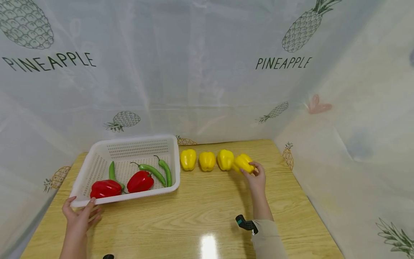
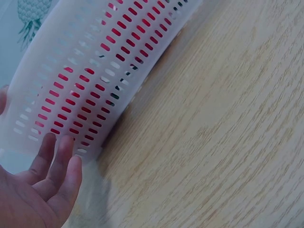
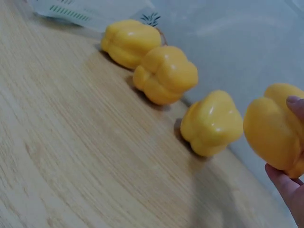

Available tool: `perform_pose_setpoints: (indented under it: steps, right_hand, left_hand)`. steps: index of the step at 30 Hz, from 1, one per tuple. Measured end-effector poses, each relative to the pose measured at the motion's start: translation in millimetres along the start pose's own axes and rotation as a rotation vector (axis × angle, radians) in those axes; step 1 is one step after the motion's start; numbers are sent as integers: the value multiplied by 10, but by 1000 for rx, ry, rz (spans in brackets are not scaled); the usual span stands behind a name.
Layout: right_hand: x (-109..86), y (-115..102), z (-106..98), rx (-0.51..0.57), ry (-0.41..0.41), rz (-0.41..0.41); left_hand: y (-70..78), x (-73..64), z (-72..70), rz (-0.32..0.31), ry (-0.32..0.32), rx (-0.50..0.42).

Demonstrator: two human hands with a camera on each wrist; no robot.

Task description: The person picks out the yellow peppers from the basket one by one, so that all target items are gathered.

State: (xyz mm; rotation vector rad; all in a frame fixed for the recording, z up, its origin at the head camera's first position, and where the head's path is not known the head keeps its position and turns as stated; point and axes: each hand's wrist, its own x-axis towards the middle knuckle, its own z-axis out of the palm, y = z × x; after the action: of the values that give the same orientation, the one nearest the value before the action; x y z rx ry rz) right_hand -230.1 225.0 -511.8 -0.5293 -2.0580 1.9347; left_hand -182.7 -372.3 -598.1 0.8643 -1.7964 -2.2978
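Observation:
In the head view my left hand [image 1: 79, 215] holds the near left corner of a white plastic basket [image 1: 129, 195], its fingertips over the rim. The left wrist view shows several fingers of that hand against the slotted outer wall [image 2: 95, 95]. Inside the basket are two red bell peppers [image 1: 140, 181] and three long green chili peppers [image 1: 152, 172]. My right hand [image 1: 256, 178] pinches a yellow bell pepper [image 1: 244, 163] between thumb and fingers, at the right end of a row; it appears raised off the table in the right wrist view [image 3: 275, 130].
Three more yellow bell peppers stand in a row right of the basket: one beside it [image 1: 188, 159], one in the middle [image 1: 207, 160] and one [image 1: 225, 159] near the held pepper. A pineapple-print sheet [image 1: 194, 72] hangs behind the wooden table [image 1: 181, 223].

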Motion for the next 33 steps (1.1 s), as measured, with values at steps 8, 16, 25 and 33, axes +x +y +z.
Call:
perform_pose_setpoints:
  steps: [8, 16, 25, 33]
  right_hand:
    - [51, 150, -27, -55, 74, -6]
    - [109, 320, -21, -90, 114, 14]
    - [109, 407, -4, -69, 152, -4]
    - [106, 434, 18, -38, 172, -14]
  left_hand:
    - [42, -97, 44, 7, 4, 12]
    - [295, -402, 241, -16, 19, 57]
    - [213, -307, 163, -9, -19, 43]
    - [221, -321, 162, 12, -44, 28]
